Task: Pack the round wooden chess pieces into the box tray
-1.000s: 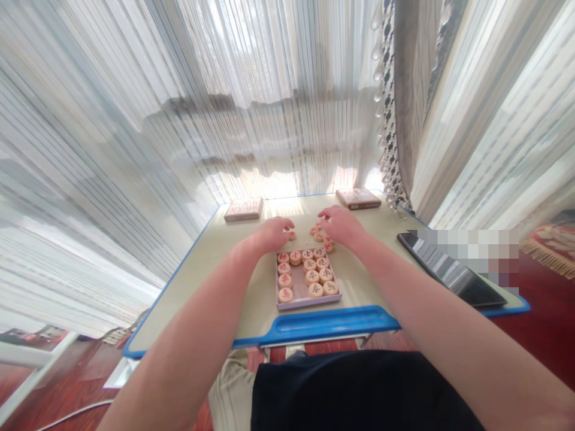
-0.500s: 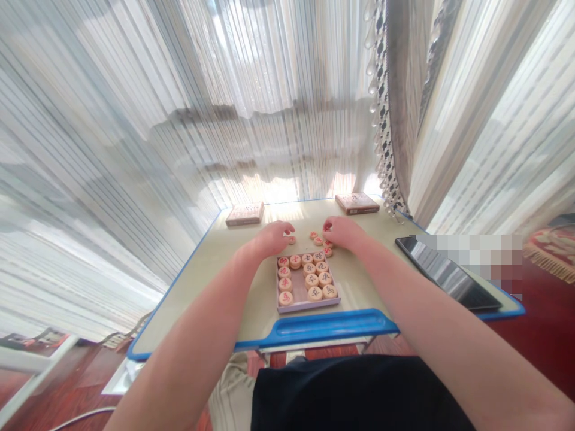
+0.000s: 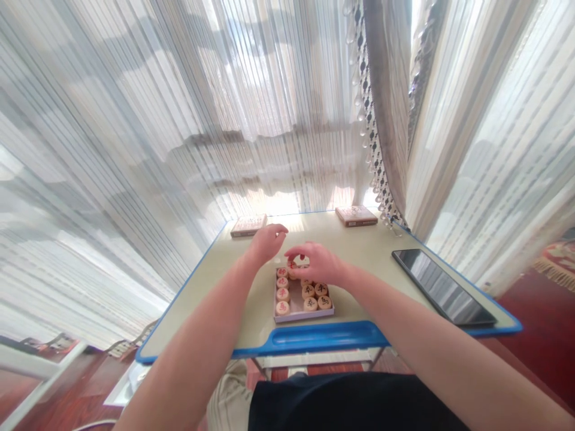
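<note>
My right hand point(image 3: 314, 263) reaches over the far side of a shallow box point(image 3: 303, 317), thumb and fingers curved around a red-lettered Chinese chess piece point(image 3: 291, 265). Red-lettered pieces point(image 3: 283, 294) line the box's left side, and black-lettered pieces point(image 3: 310, 304) fill its right side. Between these columns, part of the box floor shows. My left hand point(image 3: 269, 239) is raised just beyond the box's far left corner, its fingers curled inward; what they hold, if anything, is hidden. The right hand covers the far right part of the box.
Two flat boxes stand at the table's far edge, one on the left point(image 3: 248, 225) and one on the right point(image 3: 356, 215). A dark tablet point(image 3: 442, 286) lies at the right. A blue tray point(image 3: 323, 336) runs along the near edge; curtains point(image 3: 269, 131) hang behind.
My right hand has moved left and nearer, from the loose pieces to over the box, with a piece in its fingers. My left hand has shifted slightly left and curled. The view has tilted slightly.
</note>
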`<state>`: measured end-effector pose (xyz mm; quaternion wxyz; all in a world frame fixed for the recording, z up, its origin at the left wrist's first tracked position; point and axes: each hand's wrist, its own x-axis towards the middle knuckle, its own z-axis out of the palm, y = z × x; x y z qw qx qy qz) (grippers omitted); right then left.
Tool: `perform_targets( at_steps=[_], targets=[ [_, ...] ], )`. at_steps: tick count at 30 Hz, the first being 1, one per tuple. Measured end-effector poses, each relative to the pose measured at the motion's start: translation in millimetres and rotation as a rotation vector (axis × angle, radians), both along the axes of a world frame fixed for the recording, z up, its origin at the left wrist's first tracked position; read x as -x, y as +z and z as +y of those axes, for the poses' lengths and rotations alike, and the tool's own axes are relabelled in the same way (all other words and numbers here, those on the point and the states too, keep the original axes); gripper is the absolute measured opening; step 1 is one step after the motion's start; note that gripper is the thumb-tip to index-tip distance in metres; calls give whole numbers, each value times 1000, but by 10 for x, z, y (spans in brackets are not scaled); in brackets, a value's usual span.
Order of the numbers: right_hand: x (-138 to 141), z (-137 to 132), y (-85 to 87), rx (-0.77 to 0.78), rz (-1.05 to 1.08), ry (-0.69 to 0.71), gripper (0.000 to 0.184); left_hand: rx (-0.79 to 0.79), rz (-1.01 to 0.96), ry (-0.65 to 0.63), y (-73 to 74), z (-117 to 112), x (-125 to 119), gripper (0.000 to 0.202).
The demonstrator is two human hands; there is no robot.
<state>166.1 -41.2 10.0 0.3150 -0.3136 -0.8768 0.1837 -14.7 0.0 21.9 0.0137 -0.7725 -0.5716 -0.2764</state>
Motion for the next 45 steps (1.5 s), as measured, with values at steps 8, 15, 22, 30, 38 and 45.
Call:
perform_targets(
  at_steps=[8,15,22,30,38,45],
  targets=[
    [22,-18,-24,-44,-142,76,18,-6,-416,198,22,-65,23,32],
    [23,6,-62,-23,-179,71,22,-22,-376,136,-113,-549,47,23],
    [21,-24,-60,4,-182,99,22,77,-157,-61,-168,-774,149,32],
    [22,-69,-50,-19,-196,109,24,357,-85,-94,-120,-783,196,54],
    [18,-71,-60,-20,-206,102,23,429,-170,-82,-122,-746,180,53],
    [14,-89,-59,-51,-234,80,26,415,-220,-97,-153,-732,215,52]
  ],
)
